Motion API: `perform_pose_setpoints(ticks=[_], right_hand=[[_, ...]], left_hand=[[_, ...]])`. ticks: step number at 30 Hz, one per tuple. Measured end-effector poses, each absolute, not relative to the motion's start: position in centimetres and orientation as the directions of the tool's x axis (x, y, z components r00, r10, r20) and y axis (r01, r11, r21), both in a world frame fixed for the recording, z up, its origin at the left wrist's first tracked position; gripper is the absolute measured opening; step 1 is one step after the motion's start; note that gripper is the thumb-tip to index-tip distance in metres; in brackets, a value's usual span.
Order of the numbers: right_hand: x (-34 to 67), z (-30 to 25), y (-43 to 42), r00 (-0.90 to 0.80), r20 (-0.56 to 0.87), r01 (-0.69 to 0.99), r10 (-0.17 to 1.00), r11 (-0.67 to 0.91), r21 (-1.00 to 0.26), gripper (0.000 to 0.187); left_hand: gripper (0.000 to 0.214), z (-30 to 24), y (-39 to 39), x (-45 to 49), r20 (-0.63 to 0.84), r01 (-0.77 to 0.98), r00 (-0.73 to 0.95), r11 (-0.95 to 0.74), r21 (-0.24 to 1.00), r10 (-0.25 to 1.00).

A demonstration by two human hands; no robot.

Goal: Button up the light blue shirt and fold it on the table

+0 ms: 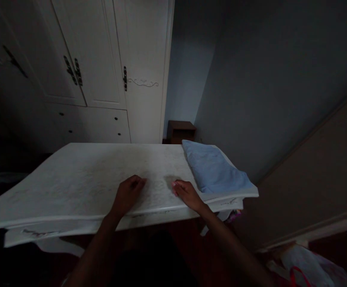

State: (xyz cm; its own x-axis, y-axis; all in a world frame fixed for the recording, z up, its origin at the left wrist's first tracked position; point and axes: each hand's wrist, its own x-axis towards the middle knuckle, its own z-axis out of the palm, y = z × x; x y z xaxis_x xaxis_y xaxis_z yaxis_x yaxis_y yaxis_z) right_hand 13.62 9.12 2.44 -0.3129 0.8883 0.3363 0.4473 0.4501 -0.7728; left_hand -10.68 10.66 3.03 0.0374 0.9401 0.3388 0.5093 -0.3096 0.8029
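Observation:
My left hand (129, 192) is over the front half of a white table (80, 175), its fingers loosely curled in, with no object showing in it. To its right, my right hand (187, 193) is also closed, fingers folded towards the palm, and I see nothing in it. A gap of bare tabletop lies between the two hands. Just beyond my right hand, a light blue folded cloth (216, 165) lies flat on the right end of the table; neither hand touches it.
A white wardrobe (143, 107) with dark handles stands behind the table. A small brown cabinet (182, 129) sits in the corner by the grey wall (265, 79). On the floor at lower right lies a pale plastic bag (307, 263). The room is dim.

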Motion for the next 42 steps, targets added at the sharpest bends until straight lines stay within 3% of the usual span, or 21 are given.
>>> perform_pose_setpoints(ticks=[4,11,13,20,42], right_hand=[[12.0,1.5,9.9,-0.219,0.323,0.495,0.921,0.39,-0.777,0.047],[11.3,1.2,8.5,-0.283,0.438,0.753,0.853,0.48,-0.45,0.04],[11.2,1.2,8.4,-0.295,0.432,0.775,0.852,0.478,-0.413,0.039],[11.5,0.9,8.6,-0.264,0.445,0.768,0.856,0.465,-0.44,0.04],[11.4,0.5,8.6,-0.236,0.513,0.748,0.825,0.491,-0.446,0.039]], left_hand=[[0.044,3.5,10.3,-11.9,0.257,0.431,-0.06,-0.207,0.878,0.965],[0.046,2.7,9.7,-11.9,0.211,0.273,-0.131,-0.169,0.947,0.969],[0.046,2.6,9.7,-12.0,0.197,0.249,-0.134,-0.159,0.955,0.971],[0.047,2.7,9.7,-11.9,0.188,0.288,-0.047,-0.167,0.943,0.981],[0.048,2.3,9.7,-12.0,0.196,0.208,-0.122,-0.168,0.964,0.973]])
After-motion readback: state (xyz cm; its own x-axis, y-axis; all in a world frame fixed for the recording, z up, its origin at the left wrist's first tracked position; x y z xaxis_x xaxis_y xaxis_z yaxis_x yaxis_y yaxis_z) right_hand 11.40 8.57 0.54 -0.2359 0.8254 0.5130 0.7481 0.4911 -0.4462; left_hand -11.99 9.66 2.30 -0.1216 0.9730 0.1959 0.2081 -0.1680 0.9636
